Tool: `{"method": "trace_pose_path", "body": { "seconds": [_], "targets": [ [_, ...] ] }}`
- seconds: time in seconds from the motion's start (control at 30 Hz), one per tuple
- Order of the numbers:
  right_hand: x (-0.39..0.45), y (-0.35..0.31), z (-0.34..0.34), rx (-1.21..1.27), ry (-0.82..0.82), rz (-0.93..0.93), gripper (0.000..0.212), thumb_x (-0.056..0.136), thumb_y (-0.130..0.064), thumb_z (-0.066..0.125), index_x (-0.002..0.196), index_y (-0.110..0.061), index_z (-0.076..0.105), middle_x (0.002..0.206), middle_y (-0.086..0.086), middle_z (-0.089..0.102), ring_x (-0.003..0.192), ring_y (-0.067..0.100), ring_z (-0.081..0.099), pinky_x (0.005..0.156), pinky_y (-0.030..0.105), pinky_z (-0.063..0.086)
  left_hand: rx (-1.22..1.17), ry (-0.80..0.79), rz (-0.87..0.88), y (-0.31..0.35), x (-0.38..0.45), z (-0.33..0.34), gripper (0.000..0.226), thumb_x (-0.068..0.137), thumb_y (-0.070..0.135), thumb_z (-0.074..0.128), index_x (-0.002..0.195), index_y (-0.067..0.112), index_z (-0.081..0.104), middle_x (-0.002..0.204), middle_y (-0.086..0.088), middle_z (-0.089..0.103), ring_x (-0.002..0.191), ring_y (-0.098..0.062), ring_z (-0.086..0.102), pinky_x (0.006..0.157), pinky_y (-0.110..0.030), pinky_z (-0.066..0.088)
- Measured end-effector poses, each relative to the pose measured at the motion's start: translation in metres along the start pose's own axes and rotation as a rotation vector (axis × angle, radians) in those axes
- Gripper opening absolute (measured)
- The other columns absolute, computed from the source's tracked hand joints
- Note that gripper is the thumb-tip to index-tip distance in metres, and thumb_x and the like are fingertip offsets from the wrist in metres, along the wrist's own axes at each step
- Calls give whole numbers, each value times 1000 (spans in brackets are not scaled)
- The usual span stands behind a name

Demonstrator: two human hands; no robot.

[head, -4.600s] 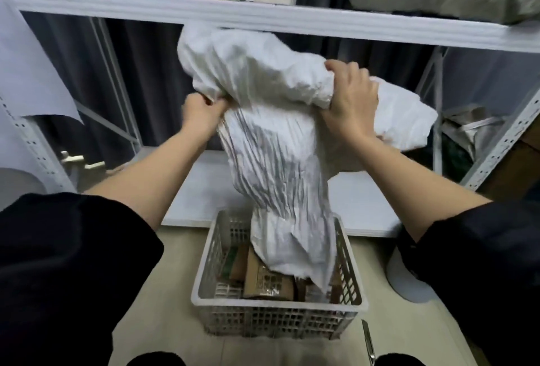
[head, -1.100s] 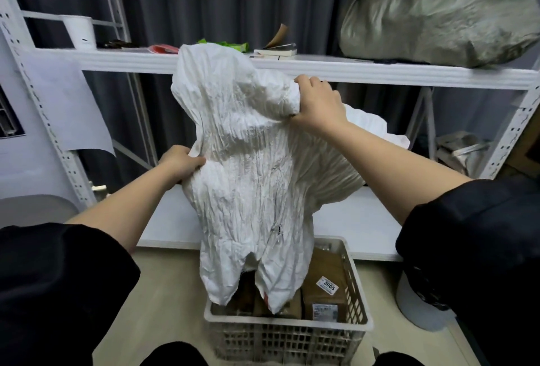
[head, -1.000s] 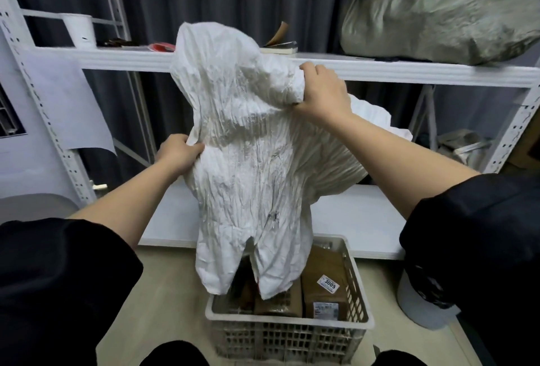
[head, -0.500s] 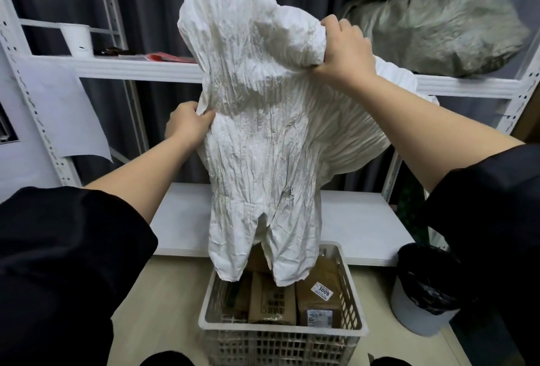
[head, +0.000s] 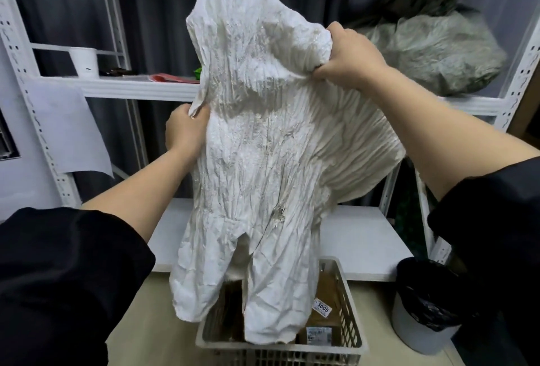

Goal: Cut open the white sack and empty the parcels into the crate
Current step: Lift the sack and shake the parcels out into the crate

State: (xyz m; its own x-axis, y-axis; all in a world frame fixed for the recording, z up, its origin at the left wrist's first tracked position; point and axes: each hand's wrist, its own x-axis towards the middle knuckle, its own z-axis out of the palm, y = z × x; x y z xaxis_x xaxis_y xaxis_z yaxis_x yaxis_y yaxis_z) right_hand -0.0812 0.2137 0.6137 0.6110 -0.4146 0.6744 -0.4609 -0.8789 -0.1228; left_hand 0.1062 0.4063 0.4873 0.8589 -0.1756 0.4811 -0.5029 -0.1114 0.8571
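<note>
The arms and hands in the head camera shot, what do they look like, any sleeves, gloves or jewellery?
Both arms wear loose black sleeves that stop near the elbow, leaving the forearms bare. The left hand and the right hand are bare too: no gloves, and no rings, watch or wristbands on the parts that show. The sleeve fabric looks plain and dark, without visible print or markings.

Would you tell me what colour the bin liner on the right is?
Black, lining the pale bin; the bin liner shows in the head view.

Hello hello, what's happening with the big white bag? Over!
Left hand and right hand both gripping the white sack. Sack upended over crate, parcels inside. Nothing blocking.
</note>
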Motion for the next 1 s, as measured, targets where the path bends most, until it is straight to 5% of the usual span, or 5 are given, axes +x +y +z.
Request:
{"method": "trace_pose_path", "body": {
  "seconds": [0.33,0.47,0.67,0.8,1.0],
  "targets": [
    [-35,14,1,65,-370,177,66,68,-30,75,122,-11,43,114,9,54,94,27,54,76,35,51,-3,-562,-228,-5,-26,-11,25,91,36,58,103,14,64,95,-4,68,79,-15,65,66,-23,48],
    [-68,18,45,140,-437,173,66,66,-29,77,121,-8,46,117,8,58,98,25,54,82,34,49,-53,-753,-358,-35,-41,-14,36,85,52,61,106,24,69,101,-1,75,98,-22,70,88,-35,53],
    [-114,14,91,126,-439,125,62,69,-30,74,118,-10,44,102,6,52,102,32,56,72,35,44,-210,-742,-447,-53,-71,-14,47,82,55,64,114,22,66,112,0,71,106,-18,66,98,-34,47],
    [-145,16,101,131,-361,61,86,65,-32,75,140,-20,33,133,5,51,122,29,49,94,42,39,-331,-545,-526,-53,-101,-18,36,91,43,57,113,15,63,101,-2,70,90,-16,66,74,-29,51],
    [-194,38,96,223,-303,66,113,57,-57,80,147,-25,20,145,-2,40,132,23,40,104,52,35,-289,-443,-528,-60,-133,-24,45,90,49,52,113,12,65,111,-7,69,99,-24,66,93,-37,50]
  ]
}}
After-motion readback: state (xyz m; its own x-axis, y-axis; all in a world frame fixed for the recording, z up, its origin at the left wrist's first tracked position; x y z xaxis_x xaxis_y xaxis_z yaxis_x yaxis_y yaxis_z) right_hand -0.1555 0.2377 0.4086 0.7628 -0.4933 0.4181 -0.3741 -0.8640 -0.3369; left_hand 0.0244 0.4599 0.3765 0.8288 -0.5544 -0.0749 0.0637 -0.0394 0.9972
